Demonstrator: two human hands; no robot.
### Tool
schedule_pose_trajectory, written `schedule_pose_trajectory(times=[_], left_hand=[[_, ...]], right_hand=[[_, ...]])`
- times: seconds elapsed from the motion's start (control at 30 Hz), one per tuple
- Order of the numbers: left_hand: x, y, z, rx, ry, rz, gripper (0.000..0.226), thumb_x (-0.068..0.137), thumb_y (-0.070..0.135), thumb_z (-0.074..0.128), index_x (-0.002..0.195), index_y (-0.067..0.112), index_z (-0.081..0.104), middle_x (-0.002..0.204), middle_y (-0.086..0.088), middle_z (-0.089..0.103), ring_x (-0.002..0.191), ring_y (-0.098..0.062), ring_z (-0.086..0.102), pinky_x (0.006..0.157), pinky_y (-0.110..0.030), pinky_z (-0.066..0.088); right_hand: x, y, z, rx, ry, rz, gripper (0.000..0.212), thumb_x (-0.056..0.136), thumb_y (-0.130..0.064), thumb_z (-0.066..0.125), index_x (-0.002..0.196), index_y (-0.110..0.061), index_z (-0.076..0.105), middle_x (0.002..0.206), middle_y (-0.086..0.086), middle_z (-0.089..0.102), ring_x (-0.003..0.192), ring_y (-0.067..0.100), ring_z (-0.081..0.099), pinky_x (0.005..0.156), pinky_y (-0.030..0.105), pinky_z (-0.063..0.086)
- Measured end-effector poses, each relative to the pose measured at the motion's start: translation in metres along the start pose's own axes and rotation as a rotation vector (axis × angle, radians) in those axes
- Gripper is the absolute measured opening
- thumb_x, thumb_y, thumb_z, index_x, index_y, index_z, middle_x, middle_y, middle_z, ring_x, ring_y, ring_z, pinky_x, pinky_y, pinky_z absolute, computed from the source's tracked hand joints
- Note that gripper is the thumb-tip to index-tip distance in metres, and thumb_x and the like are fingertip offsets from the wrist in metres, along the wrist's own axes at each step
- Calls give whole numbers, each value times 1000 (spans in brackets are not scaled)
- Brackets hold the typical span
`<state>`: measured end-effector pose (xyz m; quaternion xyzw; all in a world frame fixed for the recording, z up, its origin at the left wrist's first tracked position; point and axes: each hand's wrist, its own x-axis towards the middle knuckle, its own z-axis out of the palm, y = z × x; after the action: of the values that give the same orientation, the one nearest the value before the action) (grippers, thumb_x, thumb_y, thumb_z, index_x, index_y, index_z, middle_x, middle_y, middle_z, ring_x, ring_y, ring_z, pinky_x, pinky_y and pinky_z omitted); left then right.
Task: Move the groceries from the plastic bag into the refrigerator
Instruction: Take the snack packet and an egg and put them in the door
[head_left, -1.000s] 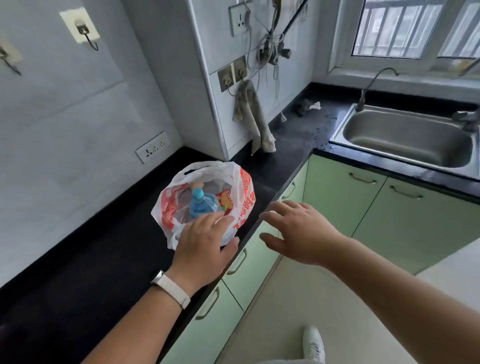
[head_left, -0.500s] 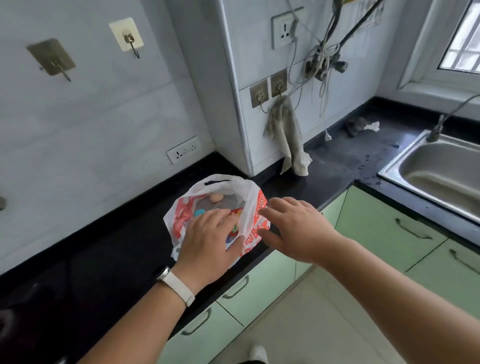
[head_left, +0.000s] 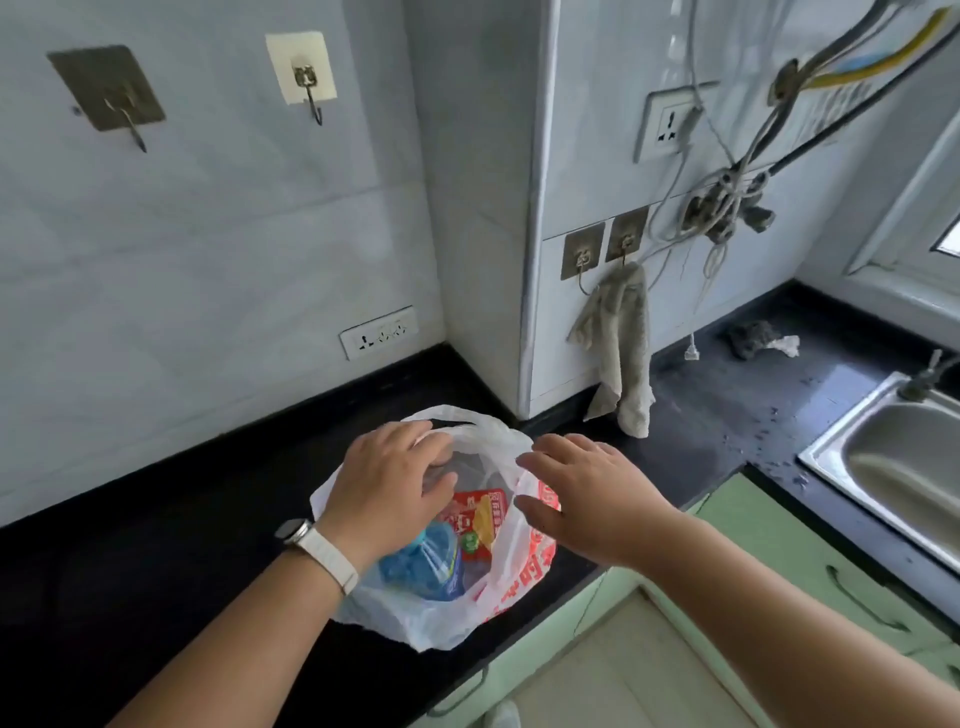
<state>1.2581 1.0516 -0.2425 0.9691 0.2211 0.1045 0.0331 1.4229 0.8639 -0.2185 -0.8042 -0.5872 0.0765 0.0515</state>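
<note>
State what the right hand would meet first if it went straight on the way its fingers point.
Most likely the plastic bag: the right hand points across at its raised white rim, just ahead of the fingertips. Depth leaves contact unclear.

The plastic bag sits on the counter, a bottle and packet inside, sink to its right.

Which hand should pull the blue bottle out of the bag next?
Probably the left. The left hand is over the open mouth of the bag, with the bottle just below its palm. The right hand, fingers spread, is at the bag's right rim, better placed to steady it.
</note>
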Motion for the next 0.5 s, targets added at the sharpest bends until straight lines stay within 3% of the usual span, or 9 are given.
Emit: schedule_pose_trajectory(times=[0.3, 0.5], left_hand=[[46, -68, 61, -157, -294, -64, 45, 92, 48, 52, 133, 31, 55, 139, 9, 54, 127, -16, 50, 101, -37, 44], [56, -85, 96, -226, -342, -38, 46, 92, 44, 52, 137, 38, 50, 129, 11, 59, 121, -13, 52, 106, -34, 41]], right_hand=[[83, 5, 35, 161, -135, 12, 52, 96, -56, 46, 142, -32, 43, 141, -9, 46, 128, 15, 45, 105, 35, 44], [122, 18, 71, 199, -235, 29, 52, 95, -53, 49, 142, -31, 42, 139, -7, 48, 123, 16, 49, 101, 35, 47]])
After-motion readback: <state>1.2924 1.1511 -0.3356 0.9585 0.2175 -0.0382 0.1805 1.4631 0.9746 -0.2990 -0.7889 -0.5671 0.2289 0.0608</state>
